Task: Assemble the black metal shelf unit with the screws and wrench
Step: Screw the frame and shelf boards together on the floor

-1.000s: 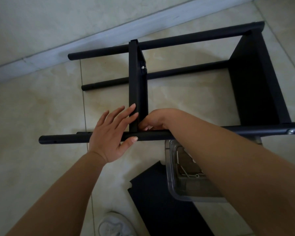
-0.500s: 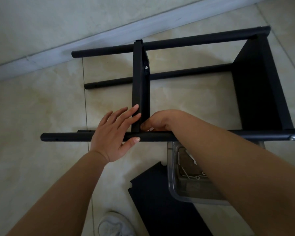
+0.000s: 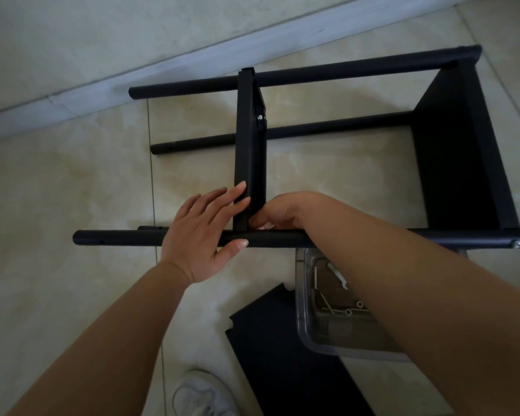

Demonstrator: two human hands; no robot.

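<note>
Shelf frame (image 3: 451,151) lying on its side on tile floor (image 3: 66,190), filling 12 to 3 o'clock of view; four black poles run left-right, one panel fixed at right end, a second panel (image 3: 249,145) standing on edge mid-frame. Left hand (image 3: 197,232) spread flat, fingers straight against that panel's near end, thumb on near pole (image 3: 117,238). Right hand (image 3: 278,213) curled at the panel-pole joint, fingertips pinched together; what they pinch, cannot tell. Clear box (image 3: 312,334) at 5 o'clock holds wrench (image 3: 338,276) and loose hardware. Spare panel (image 3: 282,355) flat at 6 o'clock, beside a white shoe (image 3: 198,394).
</note>
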